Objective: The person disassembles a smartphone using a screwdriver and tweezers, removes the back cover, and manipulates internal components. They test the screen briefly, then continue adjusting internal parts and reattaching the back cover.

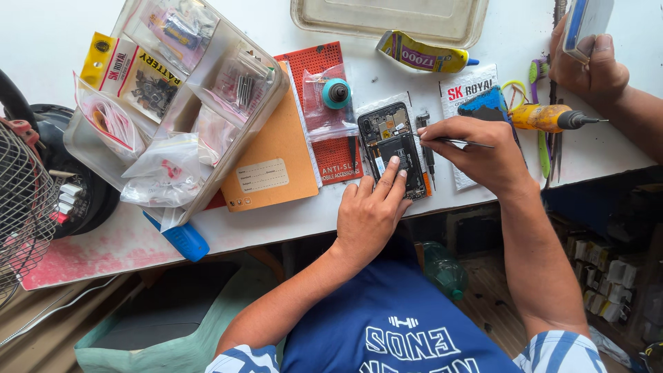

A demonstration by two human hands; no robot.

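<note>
At nine o'clock on my worktop (290, 221) sits a wire fan guard (21, 200). Toward ten o'clock is a clear plastic tray (273, 86) heaped with small parts bags (166, 173), and a blue-handled tool (181, 238) pokes out beneath it at eight o'clock. Just right of the tray lies a tan notebook (266, 166) over a red mat (324, 69).

Near the centre lies the opened phone (394, 148), its back cover off and its boards and battery bared. My left hand (369, 214) comes up from six o'clock, its fingers (392, 173) spread open, index and middle tips pressing flat on the phone's lower half.

My right hand (476, 155) sits at three o'clock of the phone, fingers pinched closed around thin metal tweezers (459, 142); I cannot tell where their point rests, though my fingertips are at the phone's upper right edge.

At twelve o'clock lies a yellow glue tube (425, 55) below a beige tray (387, 21). At two o'clock a yellow-handled screwdriver (549, 117) rests on the worktop, and another person's hand (590, 65) holds a pale phone (587, 21) at the corner.
</note>
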